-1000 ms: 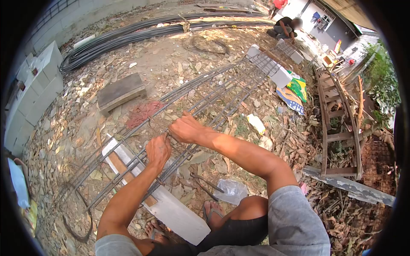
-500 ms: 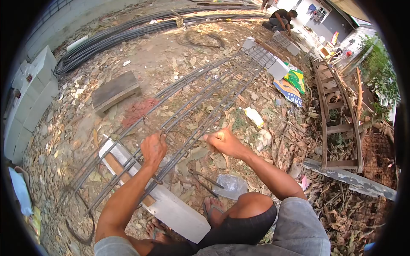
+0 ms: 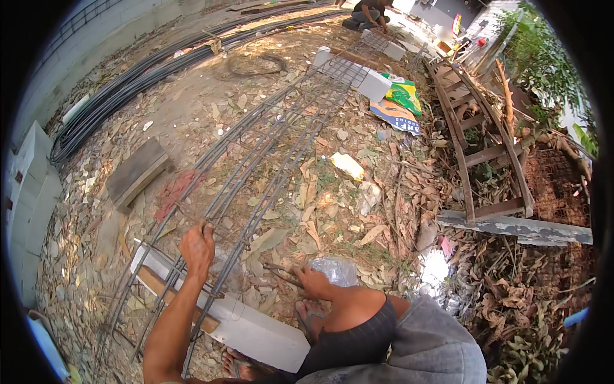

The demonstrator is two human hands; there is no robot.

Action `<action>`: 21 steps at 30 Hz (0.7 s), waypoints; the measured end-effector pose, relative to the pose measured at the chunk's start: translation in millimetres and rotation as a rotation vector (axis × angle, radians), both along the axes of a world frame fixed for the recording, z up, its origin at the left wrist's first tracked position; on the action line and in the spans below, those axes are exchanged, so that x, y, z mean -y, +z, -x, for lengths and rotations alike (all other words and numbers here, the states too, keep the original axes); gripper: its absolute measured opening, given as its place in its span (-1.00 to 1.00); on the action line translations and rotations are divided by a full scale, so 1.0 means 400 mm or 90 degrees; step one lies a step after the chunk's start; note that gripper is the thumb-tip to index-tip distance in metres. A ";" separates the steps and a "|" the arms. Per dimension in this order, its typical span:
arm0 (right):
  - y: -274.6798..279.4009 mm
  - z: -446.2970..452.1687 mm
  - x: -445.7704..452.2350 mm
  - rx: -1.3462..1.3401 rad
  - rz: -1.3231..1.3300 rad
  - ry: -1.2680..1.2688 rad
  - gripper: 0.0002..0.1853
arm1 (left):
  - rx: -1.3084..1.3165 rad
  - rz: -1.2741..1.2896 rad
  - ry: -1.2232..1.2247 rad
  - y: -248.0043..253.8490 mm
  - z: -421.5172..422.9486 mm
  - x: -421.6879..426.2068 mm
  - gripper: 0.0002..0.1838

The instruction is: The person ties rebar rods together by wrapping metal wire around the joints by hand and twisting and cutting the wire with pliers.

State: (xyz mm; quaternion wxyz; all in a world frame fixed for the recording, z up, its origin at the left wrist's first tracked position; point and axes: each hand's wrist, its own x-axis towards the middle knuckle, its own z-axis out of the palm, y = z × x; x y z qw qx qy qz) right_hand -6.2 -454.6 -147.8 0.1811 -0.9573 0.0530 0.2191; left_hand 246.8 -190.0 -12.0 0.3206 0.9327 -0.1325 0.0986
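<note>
A long rebar cage (image 3: 246,182) of thin steel bars with stirrups stretches away from me over leaf-strewn ground. Its near end lies across a white block (image 3: 256,333) with a wooden strip on it. My left hand (image 3: 197,248) is closed around the cage's bars near this end; its fingertips are partly hidden. Down by my right knee, my right hand (image 3: 312,283) is closed over the handles of dark pincers (image 3: 279,271) on the ground. My knee hides part of that hand. A clear plastic bag (image 3: 339,271) lies just beyond it.
A grey block (image 3: 137,173) lies left of the cage, beside a reddish patch. Long black bars (image 3: 134,80) run along the wall. A wooden ladder (image 3: 480,147) lies at right. Another person (image 3: 371,14) crouches at the far end, past a green-yellow sack (image 3: 403,96).
My right hand has left the cage and come down to the pincers by my knee. My left hand stays at the bars. The view has shifted, moving the scene leftward.
</note>
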 end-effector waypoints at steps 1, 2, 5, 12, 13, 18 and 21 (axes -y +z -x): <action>-0.009 -0.010 -0.003 -0.026 0.000 -0.005 -0.23 | -0.019 -0.010 -0.006 -0.001 -0.002 0.000 -0.73; -0.015 -0.018 -0.003 -0.052 0.001 -0.008 -0.22 | -0.037 -0.021 -0.009 -0.001 -0.005 -0.001 -0.73; 0.005 -0.030 -0.011 -0.072 0.069 0.051 -0.34 | -0.052 -0.036 -0.011 0.024 -0.001 -0.006 -0.74; 0.128 -0.067 0.096 -0.320 -0.511 -0.295 -0.45 | 0.021 0.022 -0.020 0.004 -0.005 -0.009 -0.74; 0.183 -0.067 0.109 -0.310 -0.528 -0.333 -0.48 | 0.004 0.017 -0.018 0.009 -0.005 -0.009 -0.74; 0.550 -0.133 0.215 -0.269 -0.392 -0.269 -0.33 | -0.103 0.023 -0.074 0.018 -0.032 -0.028 -0.73; 0.744 -0.226 0.226 -0.189 -0.178 -0.123 -0.36 | -0.099 0.055 -0.140 0.025 -0.056 -0.039 -0.73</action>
